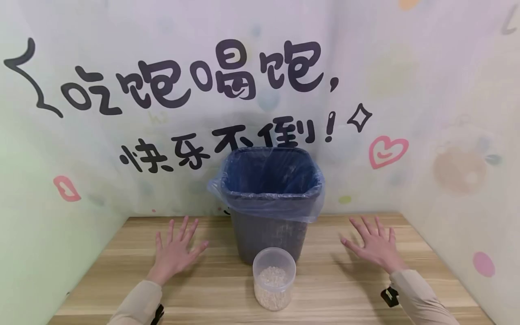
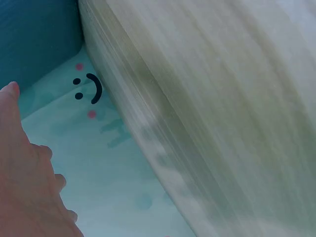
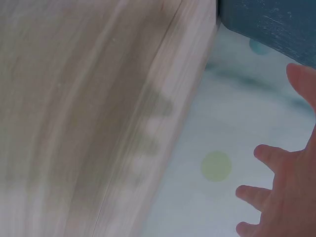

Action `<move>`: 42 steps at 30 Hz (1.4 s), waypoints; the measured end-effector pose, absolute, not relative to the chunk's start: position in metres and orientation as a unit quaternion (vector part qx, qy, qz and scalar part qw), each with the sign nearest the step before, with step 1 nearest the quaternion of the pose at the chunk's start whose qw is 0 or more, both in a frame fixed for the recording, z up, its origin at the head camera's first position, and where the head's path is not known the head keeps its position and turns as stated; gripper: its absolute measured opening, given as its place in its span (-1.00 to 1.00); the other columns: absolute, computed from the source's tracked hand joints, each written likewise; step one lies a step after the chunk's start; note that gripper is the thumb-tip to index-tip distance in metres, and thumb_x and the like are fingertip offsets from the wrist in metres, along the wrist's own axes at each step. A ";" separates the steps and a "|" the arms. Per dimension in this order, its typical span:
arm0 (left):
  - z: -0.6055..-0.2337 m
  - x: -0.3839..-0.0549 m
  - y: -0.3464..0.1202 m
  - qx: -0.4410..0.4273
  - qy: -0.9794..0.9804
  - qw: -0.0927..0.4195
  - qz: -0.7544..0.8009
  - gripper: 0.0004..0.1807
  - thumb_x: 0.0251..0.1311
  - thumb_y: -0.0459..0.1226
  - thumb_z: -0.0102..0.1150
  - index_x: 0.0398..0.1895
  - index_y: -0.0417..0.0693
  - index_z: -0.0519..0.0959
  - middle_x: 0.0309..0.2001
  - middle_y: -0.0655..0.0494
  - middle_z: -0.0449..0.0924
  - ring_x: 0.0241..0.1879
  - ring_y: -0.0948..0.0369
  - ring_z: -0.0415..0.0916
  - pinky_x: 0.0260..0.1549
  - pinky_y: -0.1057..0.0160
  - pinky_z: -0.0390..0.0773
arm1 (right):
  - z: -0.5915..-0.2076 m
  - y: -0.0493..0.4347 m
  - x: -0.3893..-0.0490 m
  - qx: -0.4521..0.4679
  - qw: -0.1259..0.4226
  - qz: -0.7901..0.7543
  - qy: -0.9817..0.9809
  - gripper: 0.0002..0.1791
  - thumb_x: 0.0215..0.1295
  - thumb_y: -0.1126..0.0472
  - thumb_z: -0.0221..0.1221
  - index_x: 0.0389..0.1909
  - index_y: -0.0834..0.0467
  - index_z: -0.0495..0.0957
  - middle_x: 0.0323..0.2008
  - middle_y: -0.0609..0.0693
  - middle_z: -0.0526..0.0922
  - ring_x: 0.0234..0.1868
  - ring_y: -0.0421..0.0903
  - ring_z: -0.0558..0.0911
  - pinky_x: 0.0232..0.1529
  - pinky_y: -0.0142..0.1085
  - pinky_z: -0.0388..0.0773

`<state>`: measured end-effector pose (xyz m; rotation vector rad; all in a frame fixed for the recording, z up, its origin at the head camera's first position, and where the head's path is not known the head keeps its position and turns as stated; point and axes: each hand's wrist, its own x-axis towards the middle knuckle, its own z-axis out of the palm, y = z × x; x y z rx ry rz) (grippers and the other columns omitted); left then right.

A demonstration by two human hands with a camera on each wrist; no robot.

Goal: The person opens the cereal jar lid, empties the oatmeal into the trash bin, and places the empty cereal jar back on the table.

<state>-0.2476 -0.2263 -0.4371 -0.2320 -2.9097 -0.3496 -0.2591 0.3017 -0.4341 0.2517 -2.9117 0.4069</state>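
Note:
A dark grey trash bin (image 1: 266, 237) stands at the back middle of the table, lined with a blue plastic bag (image 1: 280, 207) folded over its rim. Right in front of it is a lidless clear plastic tub (image 1: 274, 293) with small clear beads (image 1: 273, 276) inside. My left hand (image 1: 174, 250) is spread over the table to the left of the bin, holding nothing. To the bin's right, my right hand (image 1: 375, 243) is spread likewise, its fingers apart. Each wrist view shows the hand, in part, beside the bin's side (image 2: 39, 39), with nothing in its grasp.
The wood-grain table (image 1: 203, 298) ends at a patterned wall (image 1: 345, 180) close behind the bin. More wall panels rise along the left and right sides. Black straps with devices (image 1: 390, 297) show at both wrists.

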 end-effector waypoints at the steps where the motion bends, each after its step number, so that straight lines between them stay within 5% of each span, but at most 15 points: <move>1: -0.436 -0.246 -0.224 -0.081 -0.984 0.103 -0.120 -0.12 0.30 0.31 -0.20 0.52 0.00 0.03 0.50 -0.11 -0.17 0.42 -0.27 -0.42 0.17 -0.40 -0.51 | -0.434 0.302 -0.258 0.085 0.100 0.139 -0.981 -0.11 0.26 -0.37 0.02 0.45 0.09 0.16 0.42 0.33 0.06 0.41 0.42 -0.18 0.17 0.44 -0.41; 6: -0.437 -0.236 -0.213 -0.122 -0.979 0.109 -0.118 -0.16 0.31 0.26 -0.14 0.50 0.00 0.09 0.48 -0.14 -0.07 0.40 -0.33 -0.25 0.18 -0.44 -0.38 | -0.430 0.300 -0.252 0.108 0.129 0.159 -0.973 -0.17 0.23 -0.30 0.11 0.37 0.13 0.27 0.30 0.37 0.25 0.37 0.45 -0.05 0.15 0.47 -0.28; 13: -0.431 -0.215 -0.184 -0.187 -0.968 0.027 -0.162 -0.19 0.32 0.22 -0.08 0.43 -0.14 0.23 0.47 -0.17 -0.05 0.42 -0.26 -0.20 0.23 -0.40 -0.27 | -0.424 0.292 -0.240 0.193 0.170 0.221 -0.941 -0.31 0.19 -0.10 0.25 0.26 0.18 0.40 0.18 0.32 0.43 0.31 0.43 0.12 0.16 0.44 -0.15; 19: -0.427 -0.203 -0.161 -0.247 -0.950 0.009 -0.190 -0.12 0.21 0.28 0.01 0.41 -0.12 0.27 0.43 -0.18 0.12 0.39 -0.26 -0.04 0.20 -0.41 -0.06 | -0.423 0.283 -0.232 0.252 0.196 0.242 -0.916 -0.37 0.16 0.02 0.30 0.22 0.19 0.44 0.13 0.30 0.49 0.26 0.39 0.26 0.21 0.35 -0.06; 28: -0.430 -0.189 -0.144 -0.290 -0.931 -0.004 -0.222 -0.04 0.09 0.33 0.11 0.43 -0.06 0.25 0.37 -0.26 0.21 0.32 -0.32 0.10 0.16 -0.37 0.13 | -0.424 0.269 -0.221 0.270 0.198 0.234 -0.913 -0.38 0.10 0.14 0.38 0.22 0.11 0.45 0.09 0.00 0.53 0.12 0.07 0.49 0.01 0.08 0.44; 36: -0.433 -0.190 -0.132 -0.337 -0.914 -0.011 -0.225 0.02 -0.06 0.19 0.38 0.41 -0.14 0.25 0.25 -0.16 0.42 0.18 -0.14 0.39 0.06 -0.12 0.42 | -0.430 0.252 -0.211 0.293 0.194 0.226 -0.909 -0.40 0.10 0.14 0.38 0.19 0.07 0.47 0.08 -0.09 0.54 0.09 -0.02 0.53 -0.02 -0.01 0.51; 42: -0.439 -0.196 -0.122 -0.359 -0.883 -0.045 -0.299 0.03 -0.14 0.04 0.51 0.38 -0.20 0.25 0.25 -0.11 0.42 0.21 0.02 0.39 0.12 0.08 0.41 | -0.438 0.242 -0.205 0.345 0.206 0.232 -0.886 -0.39 0.02 0.23 0.41 0.16 0.06 0.49 0.06 -0.13 0.56 0.06 -0.10 0.56 -0.05 -0.12 0.54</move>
